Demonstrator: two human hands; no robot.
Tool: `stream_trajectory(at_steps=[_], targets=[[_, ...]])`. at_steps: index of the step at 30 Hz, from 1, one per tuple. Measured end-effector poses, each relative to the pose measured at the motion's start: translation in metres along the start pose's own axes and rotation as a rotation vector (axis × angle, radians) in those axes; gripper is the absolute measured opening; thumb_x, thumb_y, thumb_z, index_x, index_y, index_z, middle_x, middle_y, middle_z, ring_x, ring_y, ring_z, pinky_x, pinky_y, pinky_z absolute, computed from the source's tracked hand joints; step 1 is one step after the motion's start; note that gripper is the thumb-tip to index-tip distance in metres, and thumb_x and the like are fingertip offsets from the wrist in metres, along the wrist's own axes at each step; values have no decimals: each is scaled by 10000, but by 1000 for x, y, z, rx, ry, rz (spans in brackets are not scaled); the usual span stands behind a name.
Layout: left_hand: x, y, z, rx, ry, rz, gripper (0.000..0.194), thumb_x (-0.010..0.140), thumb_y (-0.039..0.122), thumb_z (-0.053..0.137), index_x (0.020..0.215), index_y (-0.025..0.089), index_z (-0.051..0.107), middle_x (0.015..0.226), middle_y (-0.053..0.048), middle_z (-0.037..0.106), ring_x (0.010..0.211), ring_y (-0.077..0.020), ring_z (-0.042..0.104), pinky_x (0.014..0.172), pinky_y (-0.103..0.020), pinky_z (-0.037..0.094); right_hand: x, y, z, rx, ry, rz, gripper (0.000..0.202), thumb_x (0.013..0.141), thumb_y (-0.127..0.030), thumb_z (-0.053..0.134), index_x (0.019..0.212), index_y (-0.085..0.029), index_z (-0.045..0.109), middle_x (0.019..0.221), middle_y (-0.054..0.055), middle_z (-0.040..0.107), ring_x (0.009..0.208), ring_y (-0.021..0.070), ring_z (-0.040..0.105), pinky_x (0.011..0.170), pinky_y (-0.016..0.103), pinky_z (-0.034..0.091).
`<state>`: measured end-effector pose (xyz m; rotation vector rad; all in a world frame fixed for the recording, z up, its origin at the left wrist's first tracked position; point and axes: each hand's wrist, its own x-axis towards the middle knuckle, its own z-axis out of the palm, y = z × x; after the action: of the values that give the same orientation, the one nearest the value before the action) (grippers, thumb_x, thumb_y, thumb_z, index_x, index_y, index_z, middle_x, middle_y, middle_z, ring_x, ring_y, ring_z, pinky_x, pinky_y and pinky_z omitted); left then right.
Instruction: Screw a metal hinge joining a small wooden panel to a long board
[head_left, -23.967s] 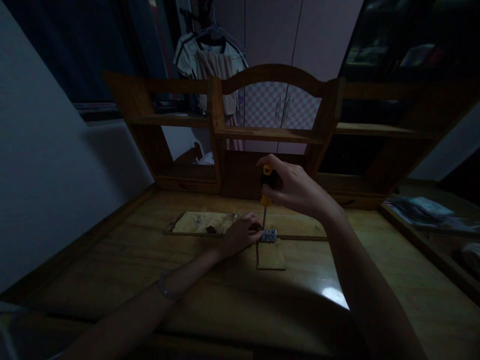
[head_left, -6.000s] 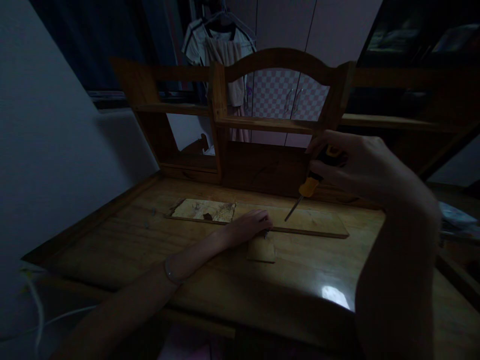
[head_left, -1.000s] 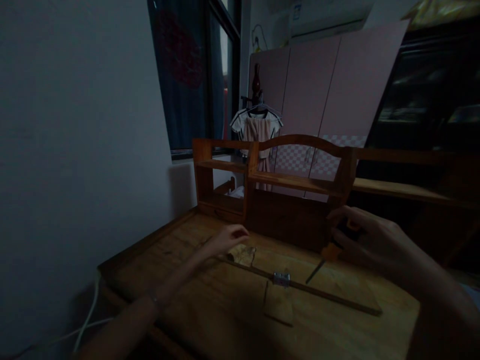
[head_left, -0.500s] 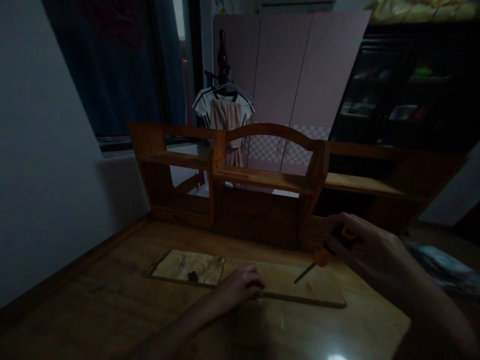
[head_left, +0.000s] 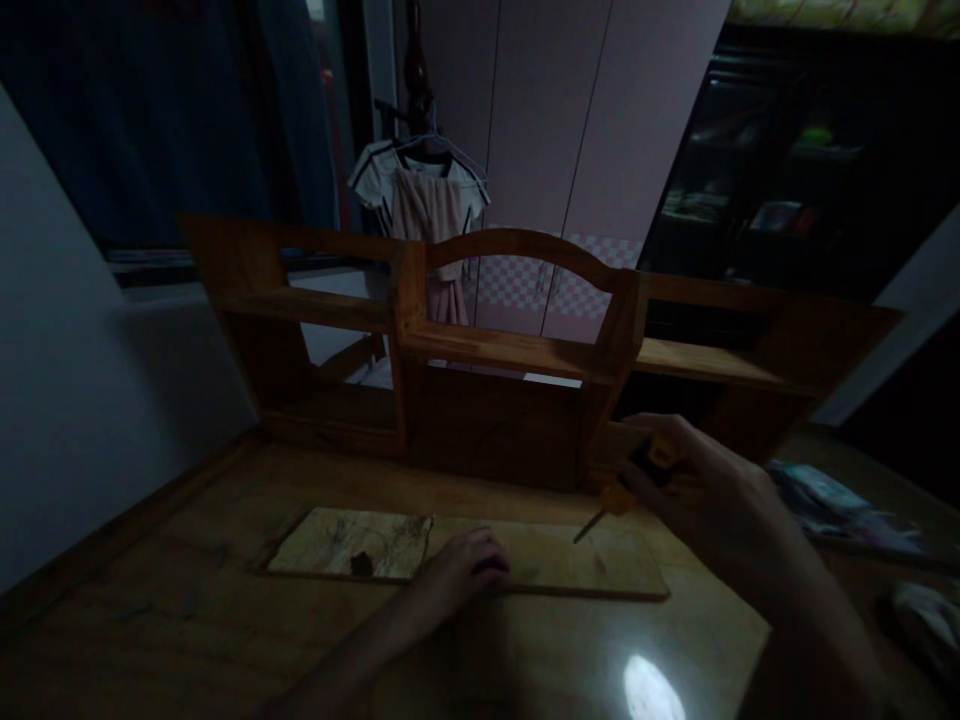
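Observation:
My right hand (head_left: 694,480) is closed around the orange-and-black handle of a screwdriver (head_left: 616,497). Its thin shaft points down and left, with the tip over the right part of a wooden board (head_left: 540,560). The board lies flat on the wooden tabletop (head_left: 360,650), and its left part has a pale, stained, peeling surface with a dark patch. Across the middle of the board rests my left hand (head_left: 469,570), fingers curled in at the near edge. Whether something small is between those fingers is hidden in the dim light.
Behind the board stands a wooden shelf unit (head_left: 495,345) with an arched middle. A wall (head_left: 52,380) closes off the left side. Folded or wrapped items (head_left: 840,505) lie at the right. Clothes on a hanger (head_left: 427,190) hang before a pink wardrobe (head_left: 547,120).
The camera view has shifted, so the shelf and board appear further left. My right hand still grips the screwdriver and my left hand remains on the board.

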<state>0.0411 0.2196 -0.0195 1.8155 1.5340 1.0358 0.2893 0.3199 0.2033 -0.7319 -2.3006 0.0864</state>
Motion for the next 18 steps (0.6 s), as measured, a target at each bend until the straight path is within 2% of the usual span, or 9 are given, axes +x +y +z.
stream_trajectory(at_steps=[4, 10, 18], targets=[[4, -2, -5, 14, -8, 0, 139, 886, 318, 665, 891, 206, 746, 942, -33, 661, 892, -158, 610, 785, -237, 450, 8, -19, 18, 72, -2, -14, 371, 877, -345, 664, 1210, -235, 546, 916, 12, 672, 773, 141, 653, 678, 234, 491], [5, 2, -9, 24, -19, 0, 85, 851, 234, 688, 890, 210, 759, 931, -19, 666, 883, -155, 622, 785, -233, 438, 10, -42, 44, 230, -203, -73, 310, 904, -362, 637, 1165, -240, 524, 877, -10, 657, 693, 110, 623, 646, 214, 455], [5, 0, -10, 52, -22, 34, 76, 841, 228, 685, 883, 187, 734, 927, -20, 663, 905, -168, 615, 802, -233, 435, 11, -45, 54, 241, -271, -81, 227, 920, -384, 603, 1049, -226, 500, 780, -20, 605, 658, 124, 572, 604, 231, 407]])
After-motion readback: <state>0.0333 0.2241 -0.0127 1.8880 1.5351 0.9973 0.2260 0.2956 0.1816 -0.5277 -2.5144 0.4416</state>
